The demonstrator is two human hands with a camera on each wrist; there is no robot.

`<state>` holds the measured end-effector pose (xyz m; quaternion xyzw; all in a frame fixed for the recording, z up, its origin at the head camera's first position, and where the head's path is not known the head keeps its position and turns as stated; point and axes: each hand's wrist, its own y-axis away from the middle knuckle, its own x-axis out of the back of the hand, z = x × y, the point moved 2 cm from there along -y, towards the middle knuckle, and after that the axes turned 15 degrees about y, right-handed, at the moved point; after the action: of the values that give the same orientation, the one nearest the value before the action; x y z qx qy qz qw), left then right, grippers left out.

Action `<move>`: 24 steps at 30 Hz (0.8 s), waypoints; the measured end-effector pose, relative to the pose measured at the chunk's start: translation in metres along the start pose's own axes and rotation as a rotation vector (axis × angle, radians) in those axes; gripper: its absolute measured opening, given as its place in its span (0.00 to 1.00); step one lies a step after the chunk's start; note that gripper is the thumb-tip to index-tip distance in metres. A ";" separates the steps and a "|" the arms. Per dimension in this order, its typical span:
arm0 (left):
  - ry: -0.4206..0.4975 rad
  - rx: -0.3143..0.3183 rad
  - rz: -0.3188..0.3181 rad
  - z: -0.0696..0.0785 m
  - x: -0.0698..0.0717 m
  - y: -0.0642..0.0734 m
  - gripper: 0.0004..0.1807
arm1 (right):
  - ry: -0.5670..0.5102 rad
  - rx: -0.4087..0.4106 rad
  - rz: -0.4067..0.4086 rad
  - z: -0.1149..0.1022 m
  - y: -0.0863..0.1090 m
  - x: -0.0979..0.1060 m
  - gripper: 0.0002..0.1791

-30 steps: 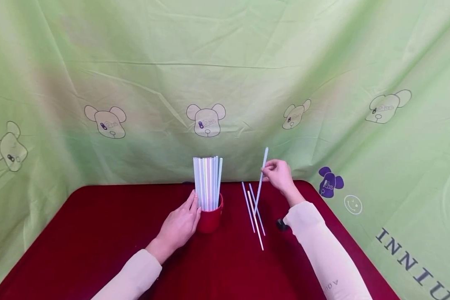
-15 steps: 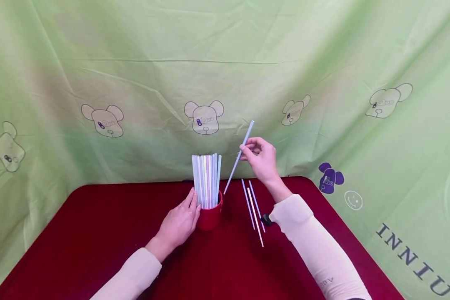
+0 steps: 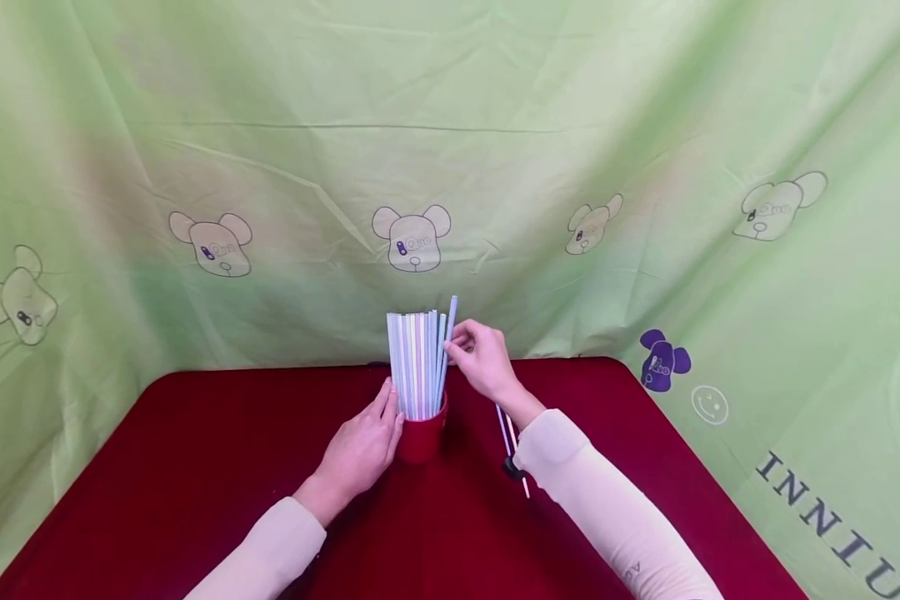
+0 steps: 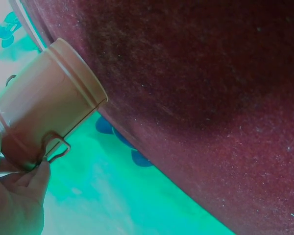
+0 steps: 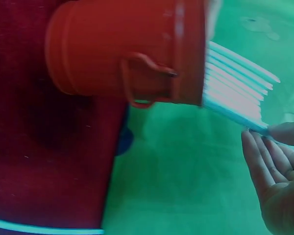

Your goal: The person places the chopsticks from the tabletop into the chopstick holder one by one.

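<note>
A red cup (image 3: 420, 442) with small side loops (image 5: 128, 85) stands on the table, packed with upright pastel straws (image 3: 415, 367). My left hand (image 3: 360, 450) grips the cup near its rim from the left; in the left wrist view its fingers lie by a loop of the cup (image 4: 49, 103). Between thumb and fingertips my right hand (image 3: 483, 358) pinches a light blue straw (image 3: 452, 310) at the right side of the bunch. That straw stands a little higher than the others and leans slightly right. Its lower end appears to be inside the rim.
Right of the cup, a blue straw (image 3: 502, 427) and a cream straw (image 3: 526, 486) lie on the red table (image 3: 217, 467), partly hidden by the right forearm. A green printed curtain (image 3: 307, 275) hangs around the table's back and sides.
My right hand has carried the blue straw left from the loose straws, raising it and then lowering it to the cup. The left hand has stayed at the cup.
</note>
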<state>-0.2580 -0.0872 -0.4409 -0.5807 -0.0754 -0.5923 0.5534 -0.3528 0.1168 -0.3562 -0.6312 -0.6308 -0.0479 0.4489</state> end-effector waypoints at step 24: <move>-0.007 0.011 -0.012 0.001 0.000 -0.001 0.28 | 0.259 0.019 -0.164 0.041 -0.006 0.020 0.12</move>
<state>-0.2579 -0.0868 -0.4401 -0.5791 -0.0841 -0.5931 0.5529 -0.3750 0.1568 -0.3646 -0.5618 -0.6173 -0.1596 0.5271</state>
